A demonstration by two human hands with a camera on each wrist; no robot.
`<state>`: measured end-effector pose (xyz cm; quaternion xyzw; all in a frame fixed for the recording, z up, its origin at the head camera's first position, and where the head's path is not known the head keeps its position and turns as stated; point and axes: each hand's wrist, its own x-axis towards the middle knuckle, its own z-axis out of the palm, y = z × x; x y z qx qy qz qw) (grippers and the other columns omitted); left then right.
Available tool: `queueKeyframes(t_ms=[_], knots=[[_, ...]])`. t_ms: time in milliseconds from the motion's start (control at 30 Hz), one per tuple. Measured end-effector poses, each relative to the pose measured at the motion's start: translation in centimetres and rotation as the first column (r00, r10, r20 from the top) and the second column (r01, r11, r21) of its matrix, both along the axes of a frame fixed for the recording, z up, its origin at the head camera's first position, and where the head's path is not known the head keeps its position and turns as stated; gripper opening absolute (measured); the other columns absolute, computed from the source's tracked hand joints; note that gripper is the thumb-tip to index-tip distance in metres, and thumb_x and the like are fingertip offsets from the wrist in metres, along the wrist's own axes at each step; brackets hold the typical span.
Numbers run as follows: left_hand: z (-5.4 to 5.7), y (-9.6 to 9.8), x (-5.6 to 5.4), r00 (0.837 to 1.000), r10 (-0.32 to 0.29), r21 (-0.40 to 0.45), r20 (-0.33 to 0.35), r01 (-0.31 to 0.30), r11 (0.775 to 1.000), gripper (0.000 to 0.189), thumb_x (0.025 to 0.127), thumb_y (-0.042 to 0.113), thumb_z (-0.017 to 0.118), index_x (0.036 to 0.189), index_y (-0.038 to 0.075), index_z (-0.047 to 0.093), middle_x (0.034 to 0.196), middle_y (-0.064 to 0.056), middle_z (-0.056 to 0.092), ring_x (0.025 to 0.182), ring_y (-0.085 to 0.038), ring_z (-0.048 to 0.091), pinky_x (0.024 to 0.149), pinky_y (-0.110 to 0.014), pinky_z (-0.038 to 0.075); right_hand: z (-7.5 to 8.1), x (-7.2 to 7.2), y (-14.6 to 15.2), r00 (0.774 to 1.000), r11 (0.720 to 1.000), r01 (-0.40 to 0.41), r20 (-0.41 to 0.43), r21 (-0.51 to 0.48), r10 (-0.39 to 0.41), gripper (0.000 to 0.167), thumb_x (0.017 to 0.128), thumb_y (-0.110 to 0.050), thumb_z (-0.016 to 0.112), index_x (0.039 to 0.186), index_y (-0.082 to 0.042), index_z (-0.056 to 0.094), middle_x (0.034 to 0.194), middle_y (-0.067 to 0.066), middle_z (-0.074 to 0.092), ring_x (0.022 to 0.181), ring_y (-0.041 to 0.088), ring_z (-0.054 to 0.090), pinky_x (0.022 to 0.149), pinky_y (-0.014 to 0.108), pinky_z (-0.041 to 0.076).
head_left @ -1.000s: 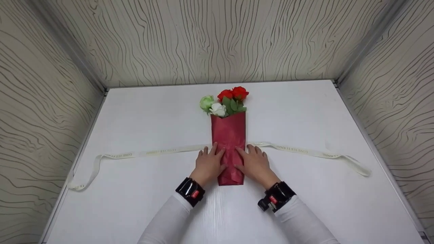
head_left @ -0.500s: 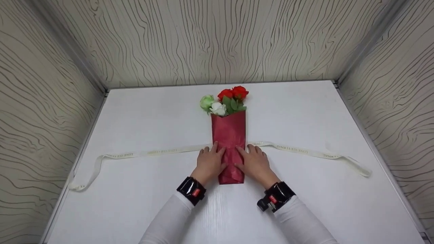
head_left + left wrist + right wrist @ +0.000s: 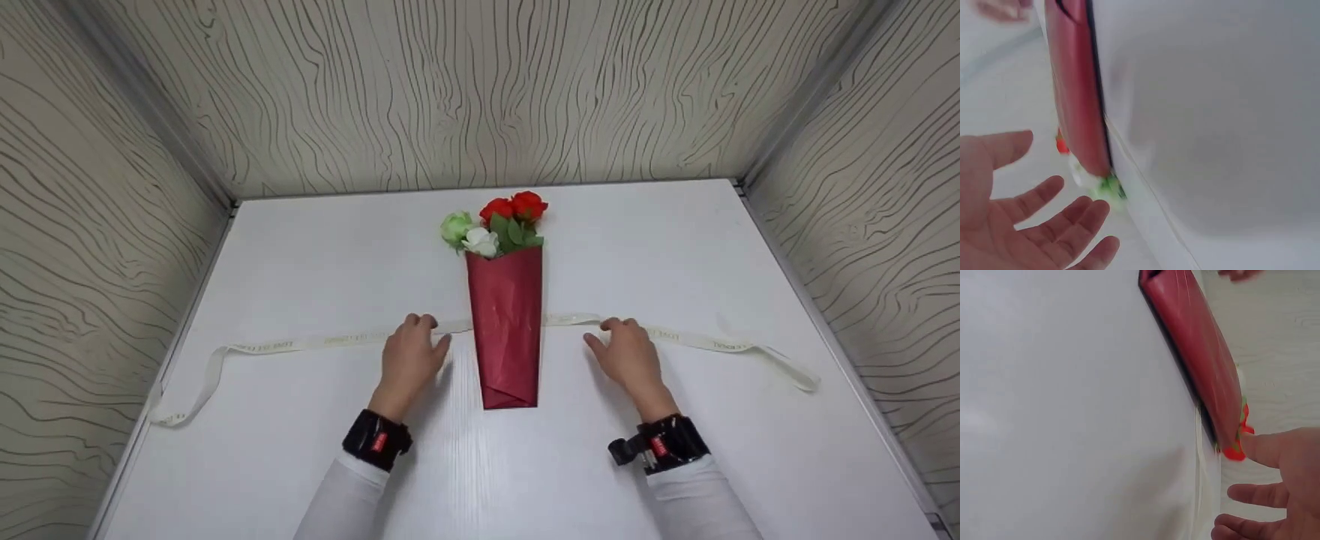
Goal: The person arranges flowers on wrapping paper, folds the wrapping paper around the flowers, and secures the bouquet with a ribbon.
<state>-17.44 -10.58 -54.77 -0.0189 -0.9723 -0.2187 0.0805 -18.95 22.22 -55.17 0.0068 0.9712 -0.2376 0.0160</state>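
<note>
A bouquet wrapped in dark red paper (image 3: 506,322) lies at the middle of the white table, with red roses (image 3: 528,205), a white rose (image 3: 481,242) and a pale green flower (image 3: 456,228) at its far end. Beneath it passes a cream printed ribbon (image 3: 690,339), stretching out to both sides. My left hand (image 3: 409,361) is over the left stretch of ribbon, fingers relaxed and apart from the paper. On the other side, my right hand (image 3: 630,360) hovers by the right stretch, fingers loosely bent. Both wrist views show spread fingers with nothing between them.
The ribbon's left end (image 3: 172,416) curls near the table's left edge, and its right end (image 3: 802,381) lies towards the right edge. Wood-grain patterned panels (image 3: 480,90) enclose the table (image 3: 300,465) at the back and sides.
Both hands have let go of the red wrapping and moved apart, left hand to the left and right hand to the right, over the ribbon. The bouquet stays in place.
</note>
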Motion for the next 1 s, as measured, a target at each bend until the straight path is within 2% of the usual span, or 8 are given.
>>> queueKeyframes(t_ms=[133,233,333,467,533,633,767,1000], knots=[[0.0,-4.5,0.2,0.976,0.157,0.039,0.150,-0.165,0.986,0.029,0.083,0.033,0.058,0.080,0.004,0.063,0.071,-0.006,0.059,0.057,-0.018,0.054,0.048,-0.031,0.042,0.3,-0.2,4.5,0.974,0.988,0.149,0.167,0.035,-0.153,0.045,0.086,-0.042,0.050,0.091,0.002,0.059,0.082,0.019,0.059,0.064,0.027,0.055,0.049,0.037,0.041],[0.1,-7.8,0.3,0.926,0.240,0.037,0.292,-0.262,0.964,0.034,0.085,0.035,0.054,0.072,0.004,0.060,0.062,-0.006,0.057,0.052,-0.018,0.052,0.042,-0.030,0.039,0.3,-0.2,7.4,0.934,0.972,0.222,0.268,0.079,-0.236,0.056,0.087,-0.047,0.046,0.095,0.007,0.056,0.085,0.025,0.058,0.063,0.029,0.054,0.045,0.039,0.039],[0.2,-10.8,0.4,0.867,0.292,0.024,0.403,-0.329,0.944,0.040,0.087,0.038,0.051,0.080,-0.001,0.059,0.063,-0.009,0.055,0.052,-0.021,0.051,0.041,-0.032,0.038,0.1,-0.2,9.4,0.900,0.959,0.262,0.332,0.106,-0.283,0.067,0.087,-0.052,0.041,0.107,0.012,0.049,0.093,0.033,0.054,0.068,0.034,0.054,0.047,0.041,0.039],[0.2,-13.8,0.6,0.800,0.329,0.026,0.501,-0.394,0.919,0.050,0.087,0.043,0.046,0.097,-0.005,0.054,0.068,-0.012,0.055,0.055,-0.022,0.052,0.043,-0.033,0.039,0.1,-0.4,11.2,0.864,0.941,0.316,0.374,0.118,-0.337,0.074,0.087,-0.055,0.036,0.112,0.014,0.045,0.097,0.035,0.052,0.070,0.036,0.054,0.049,0.042,0.039],[0.1,-14.7,0.5,0.777,0.340,0.032,0.530,-0.419,0.907,0.054,0.086,0.046,0.045,0.101,-0.006,0.052,0.068,-0.011,0.055,0.055,-0.022,0.052,0.044,-0.032,0.039,0.1,-0.6,11.7,0.852,0.931,0.343,0.375,0.125,-0.365,0.077,0.086,-0.058,0.034,0.110,0.014,0.046,0.095,0.034,0.052,0.069,0.035,0.053,0.049,0.042,0.039],[-0.1,-15.5,0.2,0.765,0.349,0.037,0.541,-0.437,0.899,0.059,0.085,0.050,0.046,0.101,-0.006,0.052,0.066,-0.011,0.055,0.054,-0.021,0.052,0.044,-0.032,0.039,0.1,-0.9,12.1,0.846,0.922,0.365,0.367,0.132,-0.387,0.079,0.084,-0.060,0.036,0.107,0.015,0.048,0.089,0.032,0.054,0.066,0.033,0.053,0.049,0.041,0.039],[-0.3,-15.8,-0.5,0.769,0.361,0.036,0.528,-0.445,0.895,0.061,0.082,0.051,0.049,0.101,-0.006,0.053,0.068,-0.011,0.055,0.055,-0.021,0.051,0.044,-0.032,0.038,-0.1,-1.4,12.0,0.851,0.919,0.371,0.348,0.130,-0.393,0.074,0.083,-0.058,0.042,0.103,0.013,0.050,0.087,0.029,0.055,0.067,0.032,0.053,0.049,0.040,0.038],[-0.5,-15.6,-1.3,0.753,0.390,0.038,0.530,-0.480,0.876,0.049,0.081,0.040,0.055,0.099,-0.005,0.054,0.070,-0.012,0.056,0.058,-0.022,0.052,0.046,-0.032,0.038,-0.2,-2.3,11.6,0.859,0.913,0.400,0.315,0.077,-0.403,0.062,0.085,-0.045,0.049,0.109,0.012,0.047,0.102,0.033,0.051,0.085,0.043,0.053,0.053,0.043,0.041]])
